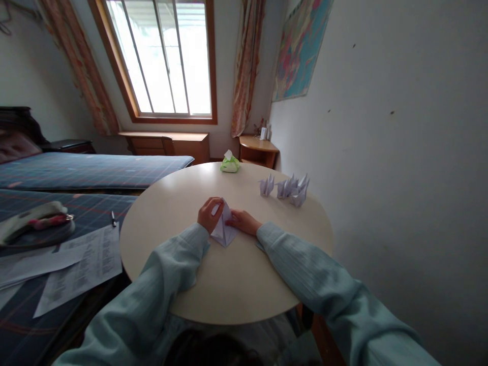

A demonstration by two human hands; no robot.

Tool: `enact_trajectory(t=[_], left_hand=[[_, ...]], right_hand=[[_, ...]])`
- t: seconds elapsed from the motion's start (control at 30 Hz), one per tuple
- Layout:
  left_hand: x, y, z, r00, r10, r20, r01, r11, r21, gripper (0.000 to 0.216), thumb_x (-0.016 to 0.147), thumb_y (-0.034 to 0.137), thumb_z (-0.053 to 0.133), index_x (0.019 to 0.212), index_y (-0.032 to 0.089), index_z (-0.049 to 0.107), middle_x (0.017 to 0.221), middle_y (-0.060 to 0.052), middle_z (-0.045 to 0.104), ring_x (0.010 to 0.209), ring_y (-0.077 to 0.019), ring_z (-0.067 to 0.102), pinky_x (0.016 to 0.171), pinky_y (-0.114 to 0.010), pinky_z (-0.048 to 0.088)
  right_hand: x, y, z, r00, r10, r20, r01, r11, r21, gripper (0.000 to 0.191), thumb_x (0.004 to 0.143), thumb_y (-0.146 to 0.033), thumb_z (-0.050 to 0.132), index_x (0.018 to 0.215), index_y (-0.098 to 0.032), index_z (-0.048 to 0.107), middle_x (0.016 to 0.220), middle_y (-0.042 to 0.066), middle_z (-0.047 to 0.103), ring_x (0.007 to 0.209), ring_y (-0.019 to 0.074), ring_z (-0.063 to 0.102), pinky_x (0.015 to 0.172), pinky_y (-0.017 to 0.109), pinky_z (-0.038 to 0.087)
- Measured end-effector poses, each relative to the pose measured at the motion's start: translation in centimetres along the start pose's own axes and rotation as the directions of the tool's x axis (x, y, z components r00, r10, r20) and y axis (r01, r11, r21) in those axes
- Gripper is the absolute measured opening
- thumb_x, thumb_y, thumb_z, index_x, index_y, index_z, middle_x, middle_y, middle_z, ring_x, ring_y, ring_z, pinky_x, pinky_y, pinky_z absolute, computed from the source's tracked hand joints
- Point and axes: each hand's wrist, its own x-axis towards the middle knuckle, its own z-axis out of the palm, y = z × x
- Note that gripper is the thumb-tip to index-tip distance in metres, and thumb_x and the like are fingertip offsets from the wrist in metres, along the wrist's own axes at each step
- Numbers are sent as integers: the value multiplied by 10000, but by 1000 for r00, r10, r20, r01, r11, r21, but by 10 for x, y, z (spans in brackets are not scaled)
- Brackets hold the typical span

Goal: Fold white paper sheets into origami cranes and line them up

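Note:
A partly folded sheet of white paper (224, 235) lies on the round table (236, 284), its lower point facing me. My left hand (210, 214) pinches the paper's upper left side, with thumb and fingers closed near the top point. From the right, my right hand (244, 221) rests against the paper's other edge; its thumb and fingers press on the fold. Several folded paper cranes (284, 188) stand on the table beyond my right hand, toward the wall.
A green tissue pack (230, 163) sits at the table's far edge. To the left, a bed (76, 170) carries printed sheets (84, 264), a pen (113, 218) and a bag-like item (38, 221). A white wall (400, 178) runs close along the right.

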Motion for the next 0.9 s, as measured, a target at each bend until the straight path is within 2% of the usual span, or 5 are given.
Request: enact_trajectory(t=[0.17, 0.27, 0.37, 0.5, 0.9], left_hand=[[0, 1, 0, 1000, 24, -7, -24, 999, -25, 66, 733, 191, 484, 760, 163, 537, 765, -32, 573, 738, -115, 543, 687, -233, 455], [0, 2, 0, 999, 42, -7, -42, 999, -33, 58, 725, 186, 491, 753, 166, 537, 760, -32, 572, 734, -115, 543, 688, -236, 456], [0, 4, 0, 999, 48, 18, -47, 998, -45, 54, 722, 178, 490, 742, 165, 538, 755, -35, 573, 728, -113, 543, 680, -234, 457], [-1, 7, 0, 995, 63, 79, -58, 996, -68, 51, 716, 171, 489, 722, 162, 539, 744, -39, 579, 711, -112, 546, 665, -228, 457], [-2, 7, 1, 991, 30, 130, -22, 998, -65, 59, 720, 193, 475, 726, 176, 532, 742, -32, 587, 704, -113, 552, 663, -231, 461]], right_hand=[[3, 3, 1, 984, -78, -159, 62, 992, -106, 226, 632, -230, 617, 831, -152, 546, 833, 43, 553, 809, 147, 476, 738, 261, 372], [3, 5, 1, 970, -78, -230, 51, 992, -118, 183, 596, -209, 639, 737, -143, 541, 782, 29, 514, 737, 126, 456, 678, 240, 378], [2, 7, 1, 971, -40, -236, 34, 999, -31, 142, 605, -203, 629, 690, -144, 532, 717, -5, 480, 619, 82, 435, 588, 195, 368], [2, 10, 0, 973, -10, -229, 18, 999, 32, 96, 617, -186, 616, 636, -142, 533, 653, -27, 464, 569, 61, 421, 552, 174, 347], [1, 7, -4, 987, 25, -159, -35, 998, -58, 88, 645, -215, 610, 599, -142, 592, 630, -24, 513, 570, 60, 446, 557, 171, 328]])
